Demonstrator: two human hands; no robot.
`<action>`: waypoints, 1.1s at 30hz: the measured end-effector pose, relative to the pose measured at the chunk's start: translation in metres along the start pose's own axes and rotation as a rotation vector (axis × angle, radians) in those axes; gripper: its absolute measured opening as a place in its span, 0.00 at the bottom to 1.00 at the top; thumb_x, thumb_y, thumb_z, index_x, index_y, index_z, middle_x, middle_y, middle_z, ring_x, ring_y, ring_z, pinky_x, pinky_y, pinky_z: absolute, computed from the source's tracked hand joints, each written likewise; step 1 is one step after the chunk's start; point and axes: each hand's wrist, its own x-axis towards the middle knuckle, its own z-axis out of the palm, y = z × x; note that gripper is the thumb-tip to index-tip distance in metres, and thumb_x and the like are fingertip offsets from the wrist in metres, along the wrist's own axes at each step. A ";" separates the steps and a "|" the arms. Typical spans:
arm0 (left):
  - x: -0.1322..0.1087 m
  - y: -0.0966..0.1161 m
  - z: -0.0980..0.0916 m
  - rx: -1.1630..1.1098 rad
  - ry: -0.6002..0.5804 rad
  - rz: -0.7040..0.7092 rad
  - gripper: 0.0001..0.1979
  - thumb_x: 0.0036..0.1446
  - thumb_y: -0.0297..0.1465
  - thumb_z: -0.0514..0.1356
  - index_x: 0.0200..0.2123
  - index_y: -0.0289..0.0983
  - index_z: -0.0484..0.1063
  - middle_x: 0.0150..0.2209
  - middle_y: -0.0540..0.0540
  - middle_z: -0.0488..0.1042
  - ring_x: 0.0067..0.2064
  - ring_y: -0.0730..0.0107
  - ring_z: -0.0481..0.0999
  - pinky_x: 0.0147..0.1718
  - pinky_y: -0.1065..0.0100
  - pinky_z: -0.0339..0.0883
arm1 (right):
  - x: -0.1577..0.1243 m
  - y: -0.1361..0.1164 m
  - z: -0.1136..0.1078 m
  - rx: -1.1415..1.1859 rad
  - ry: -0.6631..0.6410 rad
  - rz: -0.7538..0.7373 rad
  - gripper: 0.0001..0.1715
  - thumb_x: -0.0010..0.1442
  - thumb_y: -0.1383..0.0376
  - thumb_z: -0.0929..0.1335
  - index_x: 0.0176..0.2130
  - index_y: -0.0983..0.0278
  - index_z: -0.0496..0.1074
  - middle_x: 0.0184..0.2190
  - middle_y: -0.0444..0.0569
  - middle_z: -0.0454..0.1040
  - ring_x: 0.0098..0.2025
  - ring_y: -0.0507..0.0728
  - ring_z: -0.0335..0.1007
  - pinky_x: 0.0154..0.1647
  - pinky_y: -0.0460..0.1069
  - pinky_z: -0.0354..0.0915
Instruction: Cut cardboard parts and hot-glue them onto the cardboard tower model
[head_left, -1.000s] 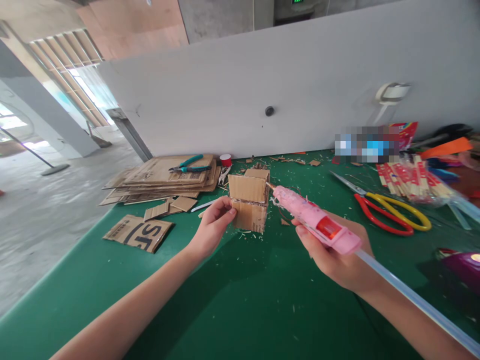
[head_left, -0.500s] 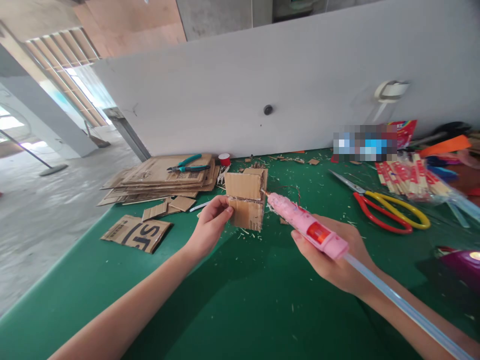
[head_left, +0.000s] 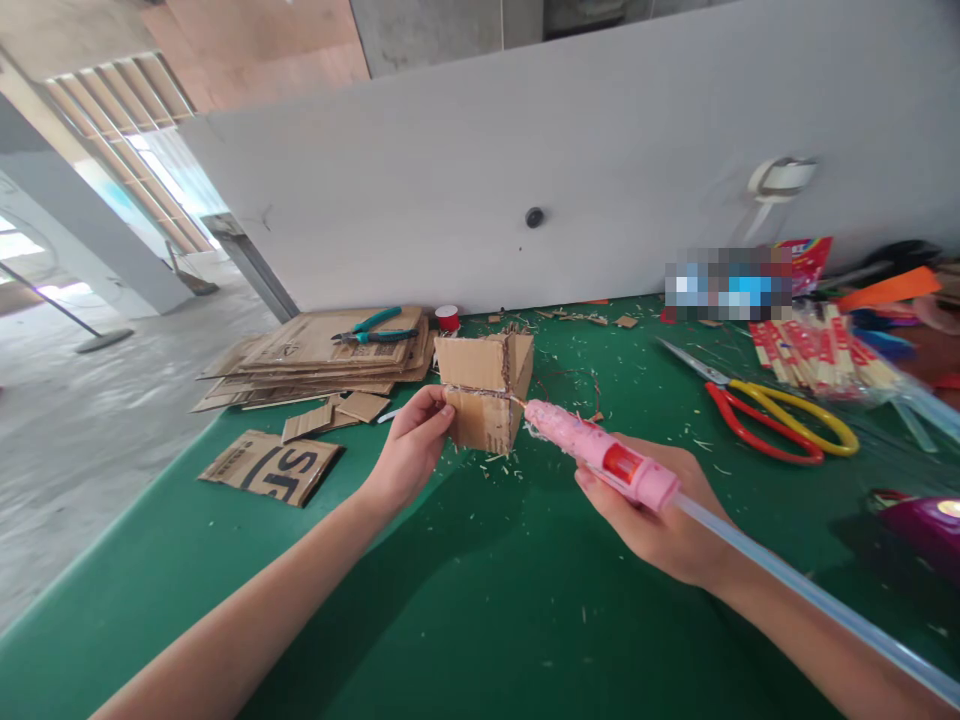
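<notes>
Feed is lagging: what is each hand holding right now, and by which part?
Left hand grips the cardboard box by its left edge. Right hand holds the glue gun by its handle.

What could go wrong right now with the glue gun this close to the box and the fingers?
1. The pink hot glue gun in the right hand has its nozzle at the small brown cardboard box; the left hand pinches the box nearby, so glue may burn fingers.
2. The box is gripped at one side only; nozzle pressure might twist it.
3. Glue strings could drag onto the green table mat.
</notes>
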 end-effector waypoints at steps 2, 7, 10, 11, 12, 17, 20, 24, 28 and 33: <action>0.000 -0.001 -0.001 -0.007 0.004 -0.012 0.06 0.52 0.30 0.61 0.33 0.37 0.68 0.32 0.48 0.68 0.36 0.70 0.67 0.35 0.70 0.61 | 0.001 0.001 0.001 0.020 0.004 0.005 0.15 0.59 0.65 0.63 0.22 0.61 0.58 0.17 0.39 0.58 0.19 0.48 0.55 0.19 0.45 0.53; 0.000 -0.002 -0.002 -0.005 0.016 -0.019 0.06 0.51 0.31 0.62 0.33 0.37 0.68 0.34 0.48 0.70 0.36 0.70 0.68 0.34 0.70 0.61 | 0.001 0.006 0.003 0.054 -0.011 0.007 0.13 0.58 0.65 0.63 0.23 0.62 0.61 0.17 0.39 0.60 0.19 0.48 0.56 0.19 0.45 0.53; 0.000 -0.002 -0.002 -0.011 0.009 -0.016 0.06 0.51 0.30 0.62 0.33 0.37 0.68 0.33 0.48 0.70 0.35 0.71 0.68 0.34 0.70 0.61 | 0.001 0.006 0.004 0.090 -0.040 0.042 0.13 0.59 0.64 0.63 0.23 0.62 0.62 0.16 0.39 0.60 0.18 0.48 0.56 0.18 0.45 0.53; 0.000 -0.002 -0.002 -0.013 0.007 -0.017 0.06 0.51 0.30 0.62 0.33 0.37 0.68 0.33 0.48 0.70 0.35 0.71 0.68 0.34 0.70 0.61 | 0.002 0.006 0.004 0.105 -0.044 0.061 0.14 0.59 0.64 0.63 0.23 0.62 0.61 0.16 0.39 0.60 0.18 0.48 0.56 0.18 0.45 0.53; -0.001 -0.002 -0.002 -0.015 0.007 -0.017 0.06 0.51 0.30 0.62 0.33 0.37 0.69 0.32 0.49 0.70 0.35 0.71 0.68 0.34 0.70 0.61 | 0.002 0.006 0.004 0.120 -0.048 0.081 0.15 0.59 0.64 0.63 0.22 0.62 0.60 0.15 0.39 0.60 0.18 0.48 0.56 0.18 0.45 0.53; -0.001 -0.002 -0.003 -0.014 -0.001 -0.014 0.05 0.51 0.30 0.62 0.32 0.37 0.68 0.32 0.49 0.69 0.34 0.72 0.67 0.32 0.70 0.61 | 0.003 0.004 0.003 0.166 -0.077 0.166 0.18 0.59 0.63 0.63 0.20 0.61 0.58 0.14 0.39 0.59 0.18 0.49 0.57 0.18 0.45 0.54; -0.001 -0.002 -0.002 -0.011 0.001 -0.017 0.05 0.51 0.30 0.62 0.32 0.37 0.68 0.31 0.49 0.69 0.32 0.72 0.66 0.30 0.71 0.60 | 0.002 0.007 0.004 0.182 -0.080 0.194 0.19 0.59 0.62 0.64 0.19 0.61 0.58 0.13 0.38 0.59 0.17 0.48 0.57 0.17 0.45 0.54; -0.001 -0.003 -0.002 -0.018 -0.002 -0.017 0.06 0.51 0.30 0.62 0.32 0.37 0.68 0.32 0.48 0.70 0.34 0.70 0.68 0.32 0.69 0.61 | 0.002 0.010 0.006 0.182 -0.069 0.210 0.18 0.59 0.62 0.64 0.20 0.61 0.59 0.13 0.38 0.58 0.16 0.48 0.55 0.16 0.45 0.53; -0.001 -0.004 -0.003 -0.020 0.000 -0.016 0.05 0.50 0.30 0.62 0.32 0.37 0.68 0.32 0.49 0.69 0.33 0.70 0.67 0.32 0.69 0.61 | 0.003 0.011 0.006 0.165 -0.060 0.211 0.19 0.59 0.61 0.63 0.18 0.62 0.59 0.12 0.38 0.57 0.16 0.48 0.54 0.16 0.45 0.53; -0.001 -0.004 -0.002 -0.015 -0.007 -0.013 0.05 0.51 0.30 0.62 0.32 0.37 0.68 0.32 0.48 0.69 0.33 0.71 0.67 0.31 0.69 0.60 | 0.005 0.011 0.006 0.146 -0.059 0.228 0.21 0.59 0.60 0.63 0.17 0.62 0.60 0.11 0.39 0.57 0.15 0.48 0.54 0.16 0.45 0.52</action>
